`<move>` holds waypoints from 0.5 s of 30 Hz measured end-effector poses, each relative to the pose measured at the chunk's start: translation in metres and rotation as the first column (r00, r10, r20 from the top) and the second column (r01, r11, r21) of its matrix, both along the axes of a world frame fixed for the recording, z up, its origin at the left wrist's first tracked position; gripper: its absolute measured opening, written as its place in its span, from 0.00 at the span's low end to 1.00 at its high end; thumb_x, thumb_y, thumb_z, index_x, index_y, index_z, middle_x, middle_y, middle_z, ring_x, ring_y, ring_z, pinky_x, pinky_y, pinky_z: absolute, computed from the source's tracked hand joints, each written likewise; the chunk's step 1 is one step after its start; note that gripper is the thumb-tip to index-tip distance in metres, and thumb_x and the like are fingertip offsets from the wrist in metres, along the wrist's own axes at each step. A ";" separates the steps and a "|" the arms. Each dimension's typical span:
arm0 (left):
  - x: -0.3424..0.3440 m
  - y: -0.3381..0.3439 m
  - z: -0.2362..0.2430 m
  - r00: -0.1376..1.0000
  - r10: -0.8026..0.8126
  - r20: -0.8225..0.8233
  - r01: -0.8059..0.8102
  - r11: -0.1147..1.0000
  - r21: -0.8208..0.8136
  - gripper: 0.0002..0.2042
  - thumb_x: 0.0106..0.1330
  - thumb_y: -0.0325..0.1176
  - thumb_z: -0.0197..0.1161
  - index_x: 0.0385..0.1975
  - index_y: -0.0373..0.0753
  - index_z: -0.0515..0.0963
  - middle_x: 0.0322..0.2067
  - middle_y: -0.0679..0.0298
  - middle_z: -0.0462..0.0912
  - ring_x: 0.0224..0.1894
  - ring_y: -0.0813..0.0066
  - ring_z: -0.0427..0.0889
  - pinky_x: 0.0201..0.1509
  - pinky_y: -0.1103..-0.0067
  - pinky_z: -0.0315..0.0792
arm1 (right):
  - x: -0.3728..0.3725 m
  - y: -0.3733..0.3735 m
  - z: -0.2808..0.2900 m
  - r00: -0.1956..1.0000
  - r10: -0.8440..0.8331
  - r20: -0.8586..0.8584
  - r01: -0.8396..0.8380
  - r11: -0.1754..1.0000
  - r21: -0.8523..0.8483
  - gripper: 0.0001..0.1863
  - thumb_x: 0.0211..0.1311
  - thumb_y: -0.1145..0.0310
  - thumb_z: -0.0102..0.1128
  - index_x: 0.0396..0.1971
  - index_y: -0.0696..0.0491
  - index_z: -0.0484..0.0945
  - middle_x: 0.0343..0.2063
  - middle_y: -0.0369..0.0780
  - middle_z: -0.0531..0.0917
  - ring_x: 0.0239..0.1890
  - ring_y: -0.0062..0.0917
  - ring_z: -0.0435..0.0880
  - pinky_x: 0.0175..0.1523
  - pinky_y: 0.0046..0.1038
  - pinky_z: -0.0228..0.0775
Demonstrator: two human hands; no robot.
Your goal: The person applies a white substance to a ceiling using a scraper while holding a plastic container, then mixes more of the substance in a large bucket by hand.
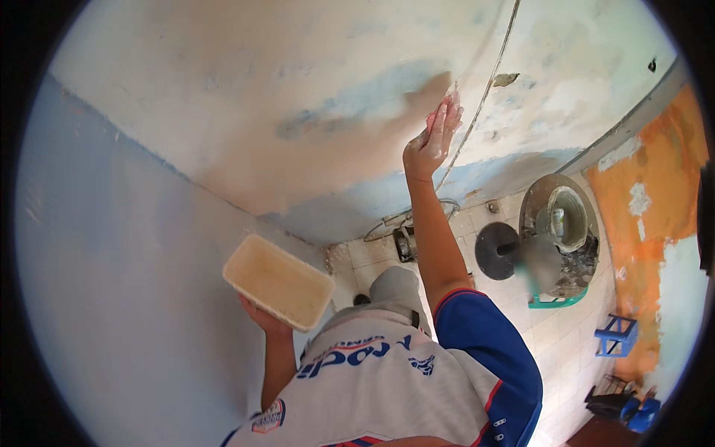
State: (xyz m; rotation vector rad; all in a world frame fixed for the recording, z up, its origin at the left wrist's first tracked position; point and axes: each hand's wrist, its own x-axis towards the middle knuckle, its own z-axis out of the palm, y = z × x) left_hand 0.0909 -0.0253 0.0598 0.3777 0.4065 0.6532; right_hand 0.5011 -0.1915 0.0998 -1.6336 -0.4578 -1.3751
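My left hand (262, 316) supports a cream rectangular tub (298, 264) from beneath, its fingers mostly hidden under it. The tub is tilted, and pale residue coats its inside. Up and to the right, my right hand (430, 153) reaches to the patchy wall (223, 127), fingers closed together and smeared with white paste. A small pinkish-red piece (431, 120) shows at its fingers; its kind is unclear. Just above the hand, a shadow falls across a bluish patch.
A cable (493, 74) runs down the wall right of my hand. On the tiled floor are a paste-smeared bucket (555, 223) on a dark round board, a dark disc (497, 251) and a blue stool (617, 336). A bluish side wall (126, 261) stands at left.
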 end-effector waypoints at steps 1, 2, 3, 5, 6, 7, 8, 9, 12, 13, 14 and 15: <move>-0.006 0.005 -0.005 1.000 -0.013 0.003 0.013 1.000 0.014 0.35 0.74 0.65 0.44 0.71 0.47 0.65 0.67 0.61 0.72 0.66 0.53 0.73 0.69 0.54 0.68 | 0.006 0.004 -0.005 1.000 -0.019 0.013 0.019 0.999 -0.032 0.27 0.65 0.86 0.48 0.65 0.62 0.70 0.66 0.58 0.71 0.70 0.60 0.65 0.74 0.59 0.52; -0.013 0.009 -0.013 0.998 -0.044 0.038 0.042 0.999 0.031 0.35 0.74 0.65 0.43 0.72 0.47 0.63 0.69 0.62 0.70 0.67 0.54 0.71 0.71 0.55 0.66 | 0.012 0.006 -0.010 0.999 -0.033 0.015 0.033 0.999 -0.017 0.27 0.65 0.86 0.48 0.65 0.62 0.70 0.66 0.58 0.71 0.70 0.60 0.65 0.74 0.59 0.52; -0.022 0.012 -0.019 0.996 -0.061 0.071 0.058 0.997 0.047 0.35 0.74 0.65 0.42 0.73 0.48 0.62 0.70 0.62 0.68 0.69 0.54 0.70 0.72 0.56 0.64 | 0.016 0.012 -0.017 0.999 0.014 0.046 -0.012 0.999 -0.033 0.27 0.64 0.86 0.49 0.65 0.62 0.70 0.66 0.57 0.71 0.70 0.59 0.65 0.74 0.60 0.52; -0.028 0.014 -0.023 0.994 -0.082 0.066 0.077 0.994 0.082 0.35 0.74 0.64 0.43 0.73 0.48 0.63 0.69 0.63 0.69 0.68 0.54 0.71 0.72 0.56 0.65 | 0.020 0.015 -0.032 0.997 -0.074 0.036 0.077 0.994 -0.077 0.29 0.62 0.86 0.49 0.66 0.62 0.69 0.66 0.58 0.71 0.69 0.59 0.67 0.73 0.62 0.53; -0.032 0.014 -0.024 0.994 -0.087 0.058 0.081 0.991 0.103 0.34 0.74 0.64 0.44 0.72 0.48 0.63 0.68 0.63 0.71 0.67 0.55 0.72 0.71 0.56 0.66 | 0.022 0.017 -0.037 0.996 -0.083 0.032 0.085 0.994 -0.072 0.29 0.62 0.86 0.49 0.66 0.62 0.69 0.66 0.58 0.71 0.69 0.59 0.67 0.73 0.62 0.53; -0.035 0.013 -0.025 0.994 -0.096 0.055 0.090 0.991 0.104 0.34 0.74 0.64 0.44 0.72 0.48 0.63 0.68 0.63 0.71 0.67 0.55 0.72 0.71 0.56 0.66 | 0.024 0.017 -0.040 0.997 -0.068 0.045 0.070 0.996 -0.055 0.29 0.62 0.87 0.48 0.66 0.61 0.69 0.66 0.58 0.71 0.69 0.59 0.67 0.74 0.62 0.53; -0.036 0.013 -0.025 0.996 -0.090 0.019 0.088 0.991 0.100 0.34 0.74 0.64 0.44 0.72 0.48 0.64 0.68 0.63 0.71 0.67 0.55 0.73 0.70 0.57 0.67 | 0.026 0.018 -0.044 0.997 -0.053 0.058 0.055 0.998 -0.038 0.30 0.61 0.87 0.48 0.66 0.61 0.69 0.66 0.58 0.71 0.70 0.59 0.67 0.74 0.61 0.53; -0.037 0.013 -0.027 0.997 -0.080 -0.015 0.081 0.992 0.095 0.34 0.74 0.64 0.44 0.72 0.48 0.64 0.68 0.63 0.71 0.66 0.56 0.73 0.70 0.58 0.67 | 0.025 0.024 -0.045 0.999 0.014 0.047 -0.012 0.999 -0.046 0.30 0.61 0.87 0.48 0.66 0.61 0.69 0.66 0.59 0.70 0.70 0.58 0.66 0.74 0.61 0.52; -0.037 0.023 -0.032 0.987 -0.010 -0.160 0.021 0.997 0.071 0.35 0.74 0.65 0.44 0.72 0.48 0.64 0.67 0.64 0.71 0.66 0.57 0.73 0.69 0.59 0.68 | 0.015 0.060 -0.064 0.996 0.062 0.065 -0.053 0.989 -0.138 0.28 0.61 0.85 0.49 0.63 0.56 0.74 0.68 0.55 0.70 0.72 0.56 0.65 0.72 0.66 0.52; -0.036 0.026 -0.029 0.986 -0.009 -0.165 0.023 0.997 0.080 0.35 0.74 0.65 0.44 0.72 0.48 0.64 0.67 0.64 0.71 0.66 0.57 0.73 0.69 0.59 0.68 | 0.005 0.073 -0.077 0.985 0.144 0.093 -0.121 0.970 -0.213 0.24 0.65 0.82 0.52 0.61 0.53 0.76 0.68 0.52 0.70 0.71 0.58 0.64 0.71 0.69 0.51; -0.035 0.029 -0.026 0.983 -0.007 -0.186 0.023 0.996 0.081 0.34 0.74 0.65 0.43 0.71 0.48 0.64 0.67 0.64 0.71 0.66 0.57 0.73 0.69 0.59 0.68 | -0.009 0.084 -0.089 0.960 0.244 0.136 -0.203 0.944 -0.259 0.20 0.70 0.75 0.53 0.60 0.52 0.77 0.68 0.51 0.70 0.71 0.62 0.63 0.71 0.70 0.49; -0.035 0.031 -0.023 0.979 0.001 -0.203 0.016 0.997 0.081 0.34 0.74 0.65 0.43 0.71 0.48 0.65 0.67 0.64 0.71 0.66 0.57 0.74 0.69 0.59 0.69 | -0.018 0.087 -0.090 0.954 0.236 0.185 -0.192 0.954 -0.230 0.19 0.71 0.74 0.53 0.61 0.53 0.76 0.68 0.52 0.71 0.70 0.63 0.64 0.71 0.69 0.50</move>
